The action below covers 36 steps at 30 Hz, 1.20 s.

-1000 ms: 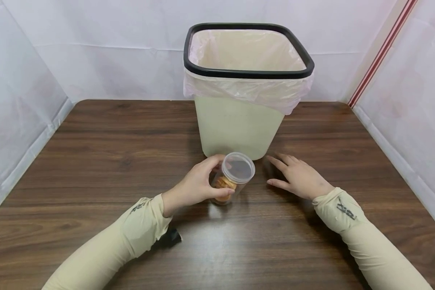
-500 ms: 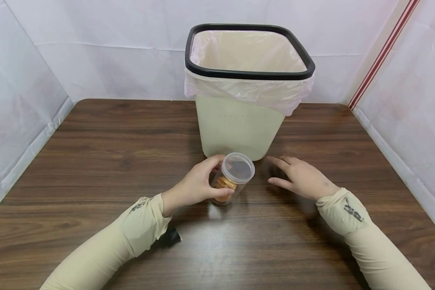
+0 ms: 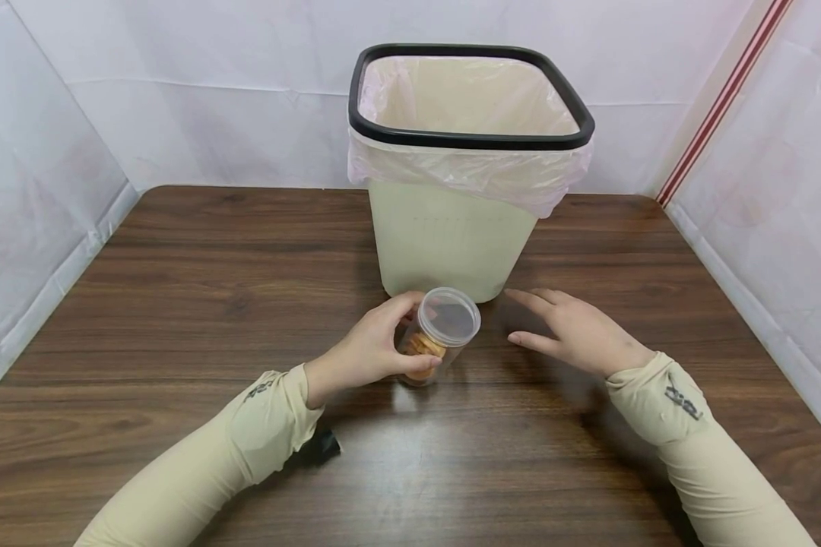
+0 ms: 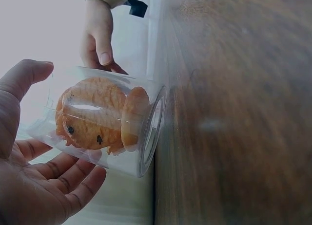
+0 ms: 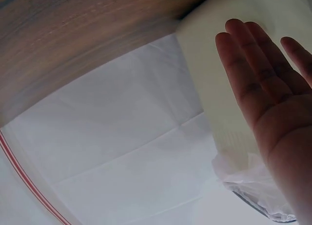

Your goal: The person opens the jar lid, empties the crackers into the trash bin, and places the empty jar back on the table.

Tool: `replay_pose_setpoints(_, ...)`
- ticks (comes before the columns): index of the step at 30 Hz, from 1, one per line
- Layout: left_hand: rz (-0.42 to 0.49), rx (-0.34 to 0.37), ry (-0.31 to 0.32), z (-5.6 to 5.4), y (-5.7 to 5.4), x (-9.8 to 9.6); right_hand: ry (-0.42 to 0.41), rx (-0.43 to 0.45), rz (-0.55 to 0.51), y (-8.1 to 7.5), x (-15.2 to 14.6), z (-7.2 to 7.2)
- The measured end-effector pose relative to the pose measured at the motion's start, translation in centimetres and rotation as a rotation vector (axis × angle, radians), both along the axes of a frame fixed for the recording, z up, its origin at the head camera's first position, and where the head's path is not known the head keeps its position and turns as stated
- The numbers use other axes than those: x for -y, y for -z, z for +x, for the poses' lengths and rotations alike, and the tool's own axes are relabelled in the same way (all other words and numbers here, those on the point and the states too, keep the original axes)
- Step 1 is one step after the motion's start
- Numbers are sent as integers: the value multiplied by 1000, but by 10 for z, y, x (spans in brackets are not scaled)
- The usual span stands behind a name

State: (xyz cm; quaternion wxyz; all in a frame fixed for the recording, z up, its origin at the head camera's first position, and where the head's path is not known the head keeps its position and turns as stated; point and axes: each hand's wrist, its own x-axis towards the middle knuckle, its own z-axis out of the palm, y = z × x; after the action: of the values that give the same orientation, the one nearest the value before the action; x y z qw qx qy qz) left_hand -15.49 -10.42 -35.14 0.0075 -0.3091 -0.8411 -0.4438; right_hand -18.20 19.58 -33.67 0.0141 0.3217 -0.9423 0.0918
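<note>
Left hand (image 3: 369, 348) curled round a clear cylindrical jar (image 3: 441, 336), seemingly light, slick plastic, best gripped mid-wall; right hand (image 3: 580, 330) held nothing!

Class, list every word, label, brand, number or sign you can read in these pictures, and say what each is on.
Readable text: none.
Left sleeve: dark marks at the cuff, too small and blurred to read.
Right sleeve: similar dark marks, also unreadable.
Clear jar: no label shows.
Bin: no readable word or number.
</note>
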Motion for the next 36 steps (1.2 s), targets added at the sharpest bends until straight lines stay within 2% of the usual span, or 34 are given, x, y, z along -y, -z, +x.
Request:
replay_pose_setpoints(8, 1, 14, -4, 0, 0, 1, 1, 10, -3, -4, 2, 1)
replay_pose_setpoints(17, 1, -2, 8, 0, 1, 0, -7, 9, -14, -11, 10, 1)
replay_pose_setpoints(28, 6, -21, 17, -2, 1, 0, -20, 12, -67, -29, 15, 6)
replay_pose_setpoints(36, 1, -3, 15, 0, 0, 0, -52, -19, -157, -39, 27, 11)
